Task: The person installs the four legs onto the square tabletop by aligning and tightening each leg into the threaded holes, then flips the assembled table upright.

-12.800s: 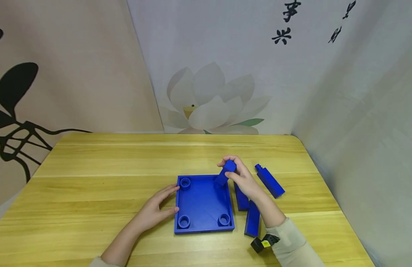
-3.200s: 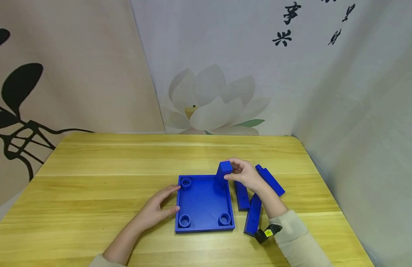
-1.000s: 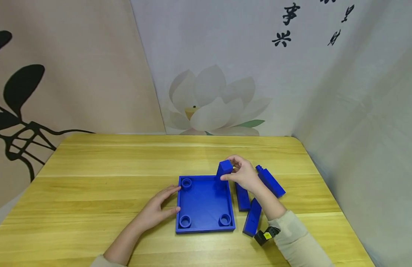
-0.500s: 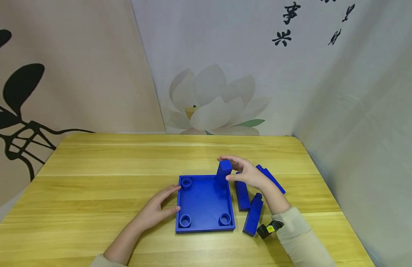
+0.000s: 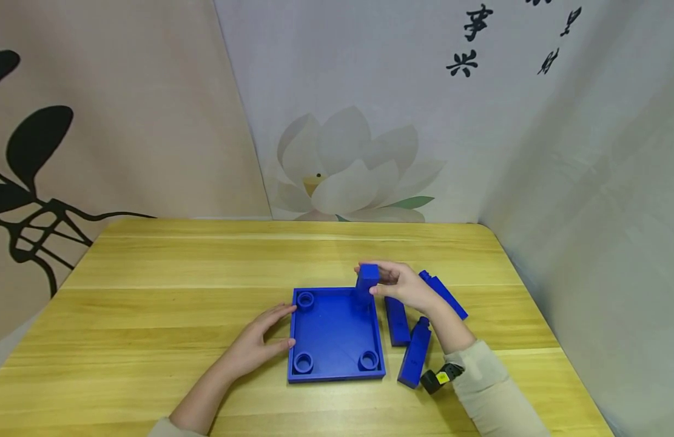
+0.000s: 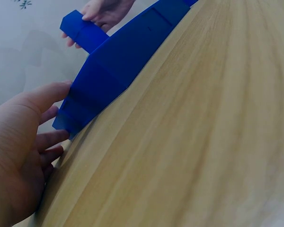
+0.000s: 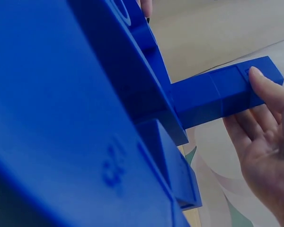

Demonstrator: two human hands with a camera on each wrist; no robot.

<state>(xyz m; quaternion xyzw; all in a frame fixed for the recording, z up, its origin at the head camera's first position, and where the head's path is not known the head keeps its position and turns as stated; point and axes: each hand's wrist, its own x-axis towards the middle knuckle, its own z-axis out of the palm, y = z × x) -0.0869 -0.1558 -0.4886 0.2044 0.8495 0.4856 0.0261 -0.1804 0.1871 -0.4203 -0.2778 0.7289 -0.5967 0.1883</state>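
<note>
A square blue tray (image 5: 337, 334) with raised walls lies on the table, round sockets showing at three corners. At its far right corner a blue block (image 5: 367, 279) stands upright. The right hand (image 5: 404, 288) holds this block near its top between thumb and fingers; the right wrist view shows the thumb on the block (image 7: 222, 90). Against the tray's left wall, the left hand (image 5: 252, 346) rests its thumb and fingertips, spread apart. In the left wrist view those fingers touch the tray's edge (image 6: 118, 61).
Three more blue blocks lie right of the tray: one beside its wall (image 5: 397, 321), one nearer the front (image 5: 415, 355) and one farther right (image 5: 448, 297), partly behind the right forearm. A patterned curtain (image 5: 347, 91) hangs behind the wooden table (image 5: 205, 255).
Over the last second the right hand shifts its fingers and thumb around the upright block, whose lean lessens slightly. The left hand and tray stay in place.
</note>
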